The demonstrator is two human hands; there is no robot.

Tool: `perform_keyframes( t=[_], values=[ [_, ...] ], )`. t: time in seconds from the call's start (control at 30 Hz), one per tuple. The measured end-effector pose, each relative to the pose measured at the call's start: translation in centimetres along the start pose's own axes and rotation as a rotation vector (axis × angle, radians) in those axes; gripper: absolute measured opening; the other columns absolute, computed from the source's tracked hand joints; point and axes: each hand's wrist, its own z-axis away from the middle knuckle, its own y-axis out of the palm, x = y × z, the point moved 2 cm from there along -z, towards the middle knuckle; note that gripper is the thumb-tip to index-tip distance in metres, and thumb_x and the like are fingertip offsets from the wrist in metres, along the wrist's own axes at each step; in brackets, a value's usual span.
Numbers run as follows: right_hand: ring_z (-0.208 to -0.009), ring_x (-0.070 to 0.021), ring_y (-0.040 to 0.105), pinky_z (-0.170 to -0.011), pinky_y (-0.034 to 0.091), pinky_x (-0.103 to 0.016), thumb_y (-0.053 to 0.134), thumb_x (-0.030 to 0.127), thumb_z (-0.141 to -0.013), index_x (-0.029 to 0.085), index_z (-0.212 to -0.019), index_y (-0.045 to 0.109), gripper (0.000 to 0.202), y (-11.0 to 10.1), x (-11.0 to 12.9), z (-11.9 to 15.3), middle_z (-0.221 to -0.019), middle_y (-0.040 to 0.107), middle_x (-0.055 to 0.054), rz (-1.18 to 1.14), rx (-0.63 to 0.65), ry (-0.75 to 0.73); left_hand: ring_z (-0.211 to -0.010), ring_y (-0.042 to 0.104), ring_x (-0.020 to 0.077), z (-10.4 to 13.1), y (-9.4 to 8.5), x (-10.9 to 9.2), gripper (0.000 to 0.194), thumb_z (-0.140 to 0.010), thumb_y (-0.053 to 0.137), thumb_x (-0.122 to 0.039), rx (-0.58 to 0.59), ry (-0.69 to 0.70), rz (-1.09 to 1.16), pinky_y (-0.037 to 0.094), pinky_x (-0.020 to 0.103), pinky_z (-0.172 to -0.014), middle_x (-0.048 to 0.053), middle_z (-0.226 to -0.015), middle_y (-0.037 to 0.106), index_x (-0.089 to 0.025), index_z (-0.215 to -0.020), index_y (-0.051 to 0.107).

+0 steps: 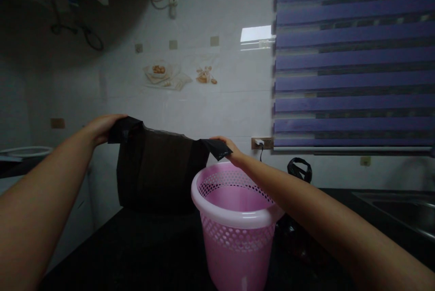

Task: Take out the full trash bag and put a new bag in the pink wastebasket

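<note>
A black plastic bag hangs stretched between my two hands, its mouth at the top and its body above the dark counter. My left hand is closed on the bag's left top corner. The right top corner is gripped by my right hand, whose fingers are partly behind the plastic. Just right of the bag stands a pink wastebasket, upright, with a perforated band below its thick rim. Nothing shows inside the part of it I can see. My right forearm passes over its far right rim.
Behind the basket on the right is a tied black bag, partly hidden by my arm. A metal sink is set into the dark counter at right. A plugged-in charger sits in the wall socket, below a purple striped blind.
</note>
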Motion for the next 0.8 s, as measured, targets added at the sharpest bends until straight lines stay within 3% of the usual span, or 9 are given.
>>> perform_keyframes(
  t=[0.13, 0.37, 0.8],
  values=[
    [-0.085, -0.0129, 0.060, -0.088, 0.047, -0.031, 0.067, 0.016, -0.061, 0.016, -0.093, 0.066, 0.032, -0.6, -0.4, -0.3, -0.094, 0.068, -0.004, 0.008, 0.015, -0.004, -0.041, 0.057, 0.0153, -0.1, 0.4, 0.1, 0.010, -0.081, 0.054, -0.015, 0.037, -0.030, 0.012, 0.049, 0.025, -0.044, 0.001, -0.051, 0.063, -0.015, -0.072, 0.059],
    [-0.085, -0.0144, 0.060, -0.073, 0.052, -0.027, 0.065, 0.021, -0.064, 0.020, -0.088, 0.067, 0.024, -1.6, -1.3, -0.3, -0.100, 0.067, -0.005, 0.009, -0.082, 0.066, -0.043, 0.058, 0.0157, -0.6, 0.9, 0.7, 0.006, -0.078, 0.059, -0.020, 0.080, -0.048, 0.040, 0.050, 0.026, -0.045, 0.002, -0.054, 0.064, -0.015, -0.075, 0.061],
    [-0.095, -0.0187, 0.061, -0.080, 0.053, -0.033, 0.066, 0.021, -0.068, 0.019, -0.093, 0.066, 0.025, -3.5, -1.5, -0.1, -0.103, 0.066, -0.007, 0.182, -0.152, 0.054, -0.042, 0.057, 0.0162, -0.2, 2.4, 1.2, 0.011, -0.080, 0.057, -0.023, 0.120, -0.085, 0.073, 0.050, 0.028, -0.045, 0.002, -0.055, 0.064, -0.014, -0.075, 0.061]
  ],
)
